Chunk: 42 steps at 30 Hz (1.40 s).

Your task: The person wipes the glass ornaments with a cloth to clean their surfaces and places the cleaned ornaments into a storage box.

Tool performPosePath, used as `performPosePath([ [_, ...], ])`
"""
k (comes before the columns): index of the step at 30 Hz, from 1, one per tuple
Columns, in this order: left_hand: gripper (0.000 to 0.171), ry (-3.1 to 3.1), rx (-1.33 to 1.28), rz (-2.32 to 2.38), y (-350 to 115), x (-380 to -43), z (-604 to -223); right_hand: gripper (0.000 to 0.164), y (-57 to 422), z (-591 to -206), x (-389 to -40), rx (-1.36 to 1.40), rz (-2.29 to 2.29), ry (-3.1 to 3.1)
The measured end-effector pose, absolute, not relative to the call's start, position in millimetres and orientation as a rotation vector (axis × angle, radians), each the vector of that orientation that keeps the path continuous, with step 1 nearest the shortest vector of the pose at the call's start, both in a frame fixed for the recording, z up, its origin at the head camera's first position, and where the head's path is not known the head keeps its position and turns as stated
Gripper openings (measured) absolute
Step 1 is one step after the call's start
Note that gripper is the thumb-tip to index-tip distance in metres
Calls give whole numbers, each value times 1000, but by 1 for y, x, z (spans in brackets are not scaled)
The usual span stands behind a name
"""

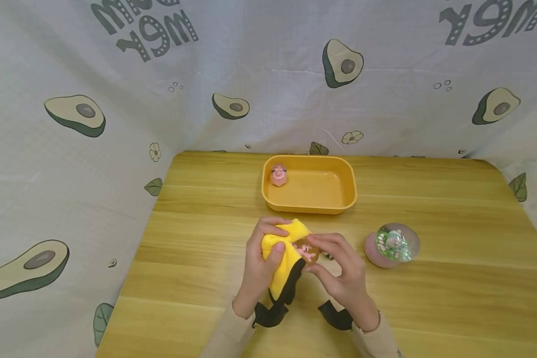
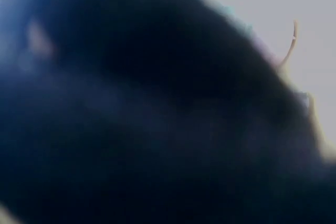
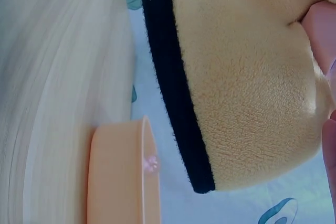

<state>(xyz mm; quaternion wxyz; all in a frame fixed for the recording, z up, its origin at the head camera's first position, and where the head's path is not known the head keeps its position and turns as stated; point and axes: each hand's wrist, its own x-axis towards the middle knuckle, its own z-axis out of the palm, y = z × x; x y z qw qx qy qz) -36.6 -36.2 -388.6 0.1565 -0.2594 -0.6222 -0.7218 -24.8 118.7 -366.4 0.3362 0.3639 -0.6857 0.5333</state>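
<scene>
In the head view my left hand (image 1: 260, 261) grips a yellow cloth (image 1: 291, 271) with black edging, its thumb on top. The cloth wraps the left side of a small clear snow globe (image 1: 305, 251) with pink bits inside. My right hand (image 1: 346, 271) pinches the globe from the right with thumb and fingers. The globe's far side is hidden by the cloth. In the right wrist view the fuzzy cloth (image 3: 252, 98) hangs large, with its black border (image 3: 173, 87) on the left. A dark blur fills most of the left wrist view.
A yellow tray (image 1: 309, 204) stands behind the hands, with a small pink snow globe (image 1: 278, 175) in its left end. To the right, a larger snow globe (image 1: 394, 243) on a pink base sits on the wooden table (image 1: 465, 248). An avocado-print curtain (image 1: 277, 64) hangs behind.
</scene>
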Motion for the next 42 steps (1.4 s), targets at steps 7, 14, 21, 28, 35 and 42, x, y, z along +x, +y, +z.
performPosePath([
  [7,24,-1797,-781,-1952,-34,-31,-368,44,119,-368,-24,906,1388,-1790],
  [14,24,-1794,-815,-1823,-32,-30,-362,49,120,-368,-21,812,1420,-1845],
  [21,27,-1789,-834,-1763,-31,-31,-361,50,123,-384,-23,750,1560,-1850],
  [28,27,-1796,-864,-1671,-32,-35,-372,42,123,-394,-20,637,1756,-1899],
  [35,29,-1836,-837,-1625,-33,-41,-398,36,120,-389,-15,540,1927,-1942],
  [42,31,-1856,-810,-1598,-32,-42,-402,49,115,-384,-12,443,2101,-1924],
])
